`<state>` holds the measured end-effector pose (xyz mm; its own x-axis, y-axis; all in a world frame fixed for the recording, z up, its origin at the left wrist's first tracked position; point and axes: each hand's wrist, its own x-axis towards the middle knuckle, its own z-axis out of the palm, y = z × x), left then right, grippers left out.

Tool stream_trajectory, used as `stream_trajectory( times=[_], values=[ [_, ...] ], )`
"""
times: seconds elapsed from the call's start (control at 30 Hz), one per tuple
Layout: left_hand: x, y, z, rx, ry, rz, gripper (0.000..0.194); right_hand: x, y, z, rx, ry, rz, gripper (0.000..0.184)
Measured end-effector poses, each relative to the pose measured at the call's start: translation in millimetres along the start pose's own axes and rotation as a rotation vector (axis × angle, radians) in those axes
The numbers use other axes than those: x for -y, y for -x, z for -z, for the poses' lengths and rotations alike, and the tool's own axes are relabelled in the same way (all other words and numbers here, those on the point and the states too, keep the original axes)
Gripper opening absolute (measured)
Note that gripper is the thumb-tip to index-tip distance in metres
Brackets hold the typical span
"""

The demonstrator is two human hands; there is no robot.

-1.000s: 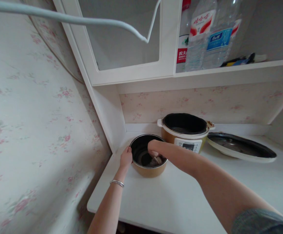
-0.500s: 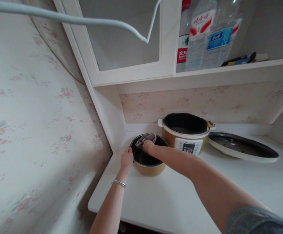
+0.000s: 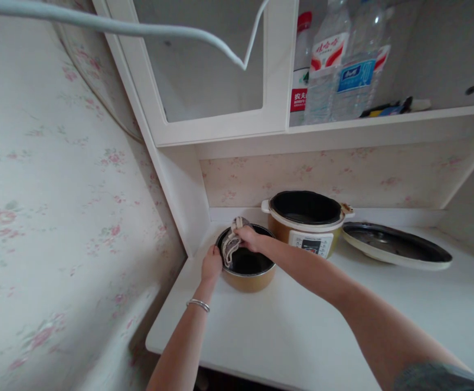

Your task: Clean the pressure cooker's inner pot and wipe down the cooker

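A gold inner pot with a dark inside stands on the white counter near the back left corner. My left hand grips the pot's left rim, a bracelet on its wrist. My right hand is closed on a grey striped cloth, held over the pot's far left rim with the cloth hanging down into the pot.
A gold electric cooker base stands just right of the pot, with its lid lying upside down further right. Plastic bottles stand on the shelf above. A white cable hangs across the top. A floral wall is on the left.
My right hand has come up from the bottom of the pot with the cloth and moved to the far left rim. My left hand stays on the rim.
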<state>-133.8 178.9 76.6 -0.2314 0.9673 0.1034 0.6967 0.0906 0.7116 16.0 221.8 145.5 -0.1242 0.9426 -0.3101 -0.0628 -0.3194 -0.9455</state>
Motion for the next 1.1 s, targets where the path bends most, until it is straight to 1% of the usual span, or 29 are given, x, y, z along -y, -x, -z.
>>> stream_trajectory(
  times=[0.07,0.13,0.23,0.33,0.4,0.47,0.53,0.57,0.63,0.7,0.73,0.8,0.87,0.9,0.97,1.03,1.1],
  values=[
    [-1.7,1.3,0.3,0.007,0.004,0.033,0.039,11.5,7.8,9.8,-0.062,-0.078,0.055,0.012],
    [-4.3,3.6,0.4,-0.029,-0.001,0.025,0.038,23.5,22.1,26.6,-0.108,-0.148,0.126,0.011],
    [-9.4,8.5,0.0,-0.132,-0.025,-0.003,0.039,37.8,52.5,61.1,-0.173,-0.224,0.238,0.02],
    [-13.6,13.8,-0.4,-0.212,-0.051,-0.071,0.046,41.7,86.8,102.3,-0.306,-0.217,0.365,0.033],
    [-14.8,16.3,-0.7,-0.236,-0.084,-0.156,0.048,36.8,108.2,130.0,-0.427,-0.114,0.46,0.04],
    [-13.7,17.0,-1.0,-0.23,-0.102,-0.21,0.047,25.8,126.9,153.6,-0.551,0.06,0.541,0.043],
    [-9.8,15.5,-0.6,-0.212,-0.084,-0.232,0.045,9.2,142.3,168.8,-0.651,0.256,0.582,0.042],
    [-6.7,13.8,0.4,-0.197,-0.069,-0.248,0.044,-1.2,148.6,172.5,-0.68,0.348,0.579,0.04],
    [1.8,9.1,5.3,-0.143,-0.051,-0.301,0.042,-26.1,157.7,171.9,-0.659,0.5,0.538,0.037],
    [12.3,4.1,14.6,-0.051,-0.076,-0.377,0.043,-55.6,161.3,163.2,-0.581,0.601,0.499,0.04],
    [17.8,2.1,20.5,0.005,-0.108,-0.429,0.045,-71.3,160.7,157.2,-0.54,0.634,0.491,0.045],
    [27.3,0.6,33.5,0.109,-0.205,-0.546,0.048,-102.1,154.5,143.9,-0.49,0.67,0.483,0.063],
    [33.3,3.1,45.1,0.164,-0.318,-0.657,0.049,-127.7,142.2,130.4,-0.474,0.645,0.448,0.071],
    [34.4,5.8,49.4,0.162,-0.368,-0.698,0.048,-137.1,134.5,123.5,-0.47,0.613,0.42,0.072],
    [32.8,13.4,53.5,0.111,-0.445,-0.747,0.045,-147.8,118.0,109.1,-0.447,0.559,0.34,0.07],
    [26.5,22.6,51.6,0.035,-0.48,-0.76,0.042,-149.3,102.2,93.9,-0.399,0.549,0.257,0.067],
    [15.8,32.7,44.6,-0.038,-0.486,-0.737,0.041,-146.1,88.7,78.4,-0.374,0.573,0.195,0.064]
  ],
)
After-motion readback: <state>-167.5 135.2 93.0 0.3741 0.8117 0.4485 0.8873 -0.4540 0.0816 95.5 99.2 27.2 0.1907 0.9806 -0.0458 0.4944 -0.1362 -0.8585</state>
